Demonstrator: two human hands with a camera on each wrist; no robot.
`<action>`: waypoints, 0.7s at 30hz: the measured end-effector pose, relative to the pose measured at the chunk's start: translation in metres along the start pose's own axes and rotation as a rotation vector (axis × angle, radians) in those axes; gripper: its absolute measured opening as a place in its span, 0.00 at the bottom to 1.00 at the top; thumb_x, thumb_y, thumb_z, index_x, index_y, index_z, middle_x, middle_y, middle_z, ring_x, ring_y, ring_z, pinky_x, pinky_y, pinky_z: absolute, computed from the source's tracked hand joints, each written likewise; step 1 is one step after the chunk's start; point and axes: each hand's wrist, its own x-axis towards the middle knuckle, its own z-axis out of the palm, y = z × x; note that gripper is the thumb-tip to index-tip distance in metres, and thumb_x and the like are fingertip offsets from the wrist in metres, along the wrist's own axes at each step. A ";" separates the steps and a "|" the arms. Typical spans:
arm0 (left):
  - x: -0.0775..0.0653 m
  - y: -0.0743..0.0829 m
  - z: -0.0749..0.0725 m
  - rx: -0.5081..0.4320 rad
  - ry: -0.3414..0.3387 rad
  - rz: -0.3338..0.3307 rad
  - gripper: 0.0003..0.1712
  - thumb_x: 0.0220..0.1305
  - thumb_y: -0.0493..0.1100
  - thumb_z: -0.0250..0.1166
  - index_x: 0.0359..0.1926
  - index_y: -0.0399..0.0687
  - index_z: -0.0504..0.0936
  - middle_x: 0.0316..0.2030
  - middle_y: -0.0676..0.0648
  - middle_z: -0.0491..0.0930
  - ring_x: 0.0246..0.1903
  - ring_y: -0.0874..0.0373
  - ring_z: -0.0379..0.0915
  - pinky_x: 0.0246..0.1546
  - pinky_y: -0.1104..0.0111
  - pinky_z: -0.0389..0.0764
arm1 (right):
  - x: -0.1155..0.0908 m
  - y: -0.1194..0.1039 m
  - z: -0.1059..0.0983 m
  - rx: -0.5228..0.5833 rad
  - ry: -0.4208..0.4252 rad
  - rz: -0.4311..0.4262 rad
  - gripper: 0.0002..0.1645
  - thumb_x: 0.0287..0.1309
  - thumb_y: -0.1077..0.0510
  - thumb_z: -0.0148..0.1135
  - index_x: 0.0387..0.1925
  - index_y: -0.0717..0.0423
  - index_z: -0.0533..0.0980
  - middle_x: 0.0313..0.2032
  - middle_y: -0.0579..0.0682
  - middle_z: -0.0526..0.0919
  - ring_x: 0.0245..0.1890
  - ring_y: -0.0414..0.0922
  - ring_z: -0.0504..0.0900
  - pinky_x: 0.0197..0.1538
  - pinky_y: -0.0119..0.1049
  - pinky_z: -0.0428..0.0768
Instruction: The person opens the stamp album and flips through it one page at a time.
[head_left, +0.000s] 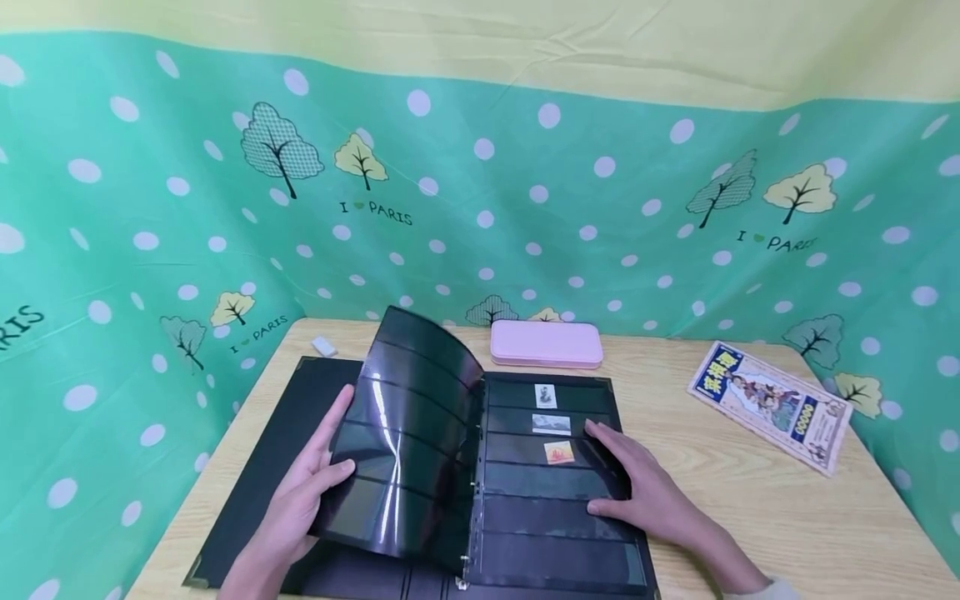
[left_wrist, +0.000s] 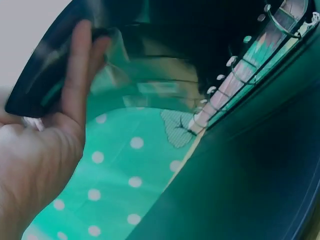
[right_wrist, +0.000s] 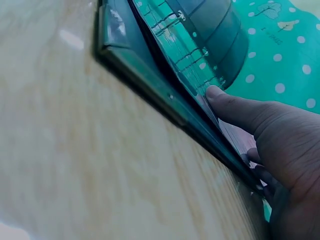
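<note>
Pink case (head_left: pixel 546 344) behind album (head_left: pixel 288 417); left hand (head_left: pixel 303 492) pinches page (head_left: pixel 412 433); right hand (head_left: pixel 641 483) spread on album.

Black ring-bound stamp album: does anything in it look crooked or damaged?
Slightly crooked: the small orange stamp on the black right-hand page sits tilted; the grey rectangular stamp above it lies straighter. No damage stands out.
</note>
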 end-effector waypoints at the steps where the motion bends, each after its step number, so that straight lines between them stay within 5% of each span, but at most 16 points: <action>1: -0.003 0.000 -0.002 -0.018 -0.012 0.005 0.45 0.89 0.29 0.38 0.92 0.69 0.36 0.59 0.52 0.88 0.41 0.53 0.93 0.45 0.63 0.91 | 0.000 0.000 0.000 0.001 0.000 -0.002 0.65 0.58 0.30 0.82 0.88 0.40 0.60 0.84 0.61 0.63 0.81 0.71 0.63 0.72 0.80 0.65; 4: -0.012 0.000 -0.012 -0.051 -0.033 0.004 0.46 0.88 0.28 0.36 0.92 0.71 0.35 0.39 0.44 0.92 0.41 0.50 0.94 0.46 0.61 0.92 | 0.000 0.000 0.001 0.003 0.007 -0.005 0.65 0.58 0.30 0.82 0.88 0.41 0.61 0.84 0.61 0.64 0.81 0.71 0.63 0.71 0.80 0.66; 7: -0.021 -0.001 -0.023 -0.002 -0.005 0.002 0.46 0.88 0.27 0.36 0.92 0.68 0.35 0.64 0.52 0.87 0.47 0.49 0.93 0.50 0.59 0.91 | 0.001 0.000 0.002 0.004 0.013 -0.008 0.65 0.57 0.31 0.83 0.88 0.41 0.62 0.84 0.61 0.64 0.81 0.71 0.63 0.71 0.81 0.66; 10: -0.029 -0.002 -0.033 0.140 0.094 -0.022 0.46 0.86 0.27 0.40 0.92 0.64 0.39 0.83 0.63 0.62 0.55 0.60 0.88 0.53 0.65 0.89 | 0.001 0.001 0.003 0.009 0.010 -0.012 0.65 0.57 0.31 0.83 0.88 0.41 0.62 0.84 0.61 0.64 0.81 0.71 0.63 0.71 0.81 0.65; 12: -0.032 -0.002 -0.039 0.264 0.149 -0.039 0.46 0.85 0.27 0.44 0.92 0.60 0.41 0.88 0.64 0.44 0.69 0.72 0.74 0.62 0.74 0.81 | 0.001 0.001 0.003 0.012 0.010 -0.014 0.65 0.56 0.30 0.83 0.88 0.41 0.62 0.84 0.61 0.64 0.81 0.71 0.63 0.71 0.82 0.64; 16: -0.033 -0.004 -0.051 0.386 0.178 -0.094 0.47 0.83 0.28 0.50 0.92 0.57 0.44 0.91 0.55 0.32 0.79 0.83 0.42 0.69 0.86 0.58 | 0.000 0.001 0.001 0.013 0.022 -0.007 0.65 0.56 0.31 0.84 0.88 0.40 0.62 0.84 0.61 0.65 0.81 0.71 0.63 0.71 0.82 0.64; 19: -0.034 -0.007 -0.058 0.411 0.174 -0.119 0.47 0.83 0.29 0.51 0.92 0.55 0.43 0.90 0.59 0.36 0.77 0.85 0.43 0.68 0.86 0.57 | 0.000 0.002 0.001 0.009 0.026 -0.011 0.65 0.56 0.32 0.84 0.88 0.40 0.62 0.83 0.61 0.65 0.81 0.71 0.63 0.71 0.82 0.64; 20: -0.034 -0.008 -0.059 0.422 0.184 -0.124 0.47 0.82 0.29 0.53 0.92 0.54 0.44 0.87 0.55 0.51 0.74 0.82 0.55 0.66 0.84 0.60 | 0.000 0.002 0.001 0.008 0.026 -0.015 0.65 0.56 0.32 0.84 0.88 0.41 0.62 0.83 0.62 0.65 0.81 0.71 0.63 0.71 0.82 0.64; 21: -0.034 -0.010 -0.060 0.432 0.185 -0.133 0.47 0.82 0.29 0.53 0.92 0.53 0.43 0.85 0.59 0.52 0.72 0.83 0.55 0.65 0.85 0.61 | 0.000 0.003 0.001 0.006 0.026 -0.017 0.65 0.56 0.32 0.84 0.88 0.41 0.62 0.83 0.62 0.65 0.81 0.71 0.63 0.71 0.82 0.64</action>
